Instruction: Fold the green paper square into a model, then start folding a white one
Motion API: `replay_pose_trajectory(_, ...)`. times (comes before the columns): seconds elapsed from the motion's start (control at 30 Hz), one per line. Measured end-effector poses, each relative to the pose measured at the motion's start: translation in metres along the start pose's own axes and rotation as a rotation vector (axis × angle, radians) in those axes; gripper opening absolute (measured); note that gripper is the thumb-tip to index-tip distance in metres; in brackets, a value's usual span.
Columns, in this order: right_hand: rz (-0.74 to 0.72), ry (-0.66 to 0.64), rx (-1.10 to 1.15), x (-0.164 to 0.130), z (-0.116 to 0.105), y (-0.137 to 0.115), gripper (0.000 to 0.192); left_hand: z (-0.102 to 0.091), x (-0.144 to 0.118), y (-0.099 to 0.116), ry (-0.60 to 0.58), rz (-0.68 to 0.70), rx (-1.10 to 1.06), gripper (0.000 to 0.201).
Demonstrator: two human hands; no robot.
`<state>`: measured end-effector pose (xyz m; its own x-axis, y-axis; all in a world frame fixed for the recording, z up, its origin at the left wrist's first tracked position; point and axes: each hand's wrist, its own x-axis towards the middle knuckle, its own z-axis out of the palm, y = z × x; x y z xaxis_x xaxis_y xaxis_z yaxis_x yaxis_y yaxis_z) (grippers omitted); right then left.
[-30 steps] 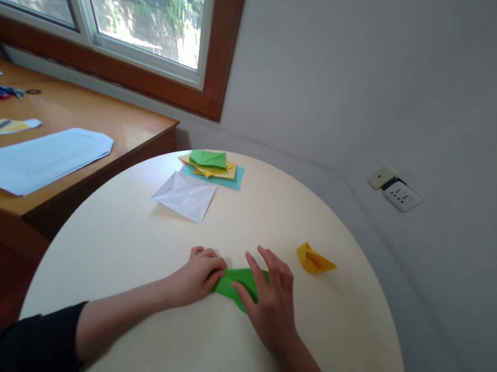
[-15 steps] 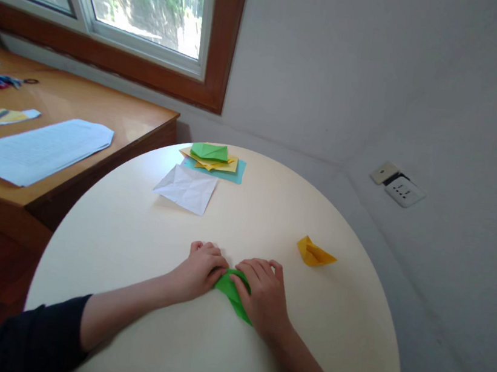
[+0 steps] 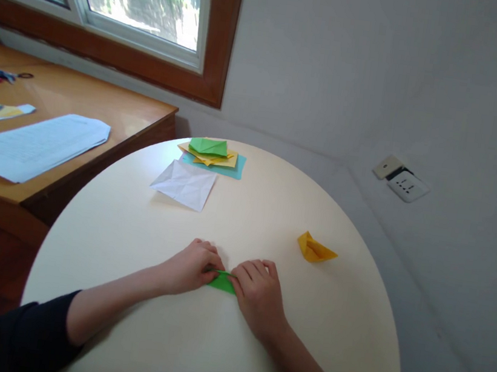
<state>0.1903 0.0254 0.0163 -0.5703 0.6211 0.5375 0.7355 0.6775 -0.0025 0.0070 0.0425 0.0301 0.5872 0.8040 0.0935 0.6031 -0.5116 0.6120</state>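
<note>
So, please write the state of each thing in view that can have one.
Left hand, closed on the green paper
Right hand, closed on it too
Green paper, folded
Orange paper, folded into a boat-like shape
White sheet, creased, lying almost flat
Paper pile, folded green piece on top
Wall socket, nothing plugged in

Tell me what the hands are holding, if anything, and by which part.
Green paper: the left hand grips its left end, the right hand its right end, near the upper edge; the hands hide the exact grip.

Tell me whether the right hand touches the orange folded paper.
Apart. The head view shows tabletop between the right hand and the orange folded paper.
</note>
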Motion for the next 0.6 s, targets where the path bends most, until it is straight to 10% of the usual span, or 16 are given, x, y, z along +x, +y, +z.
replay_pose_trajectory(0.6,-0.125,-0.002,-0.022,-0.006,-0.003,-0.008,0.024,0.014,-0.015,-0.011,0.154,0.182,0.094,0.022)
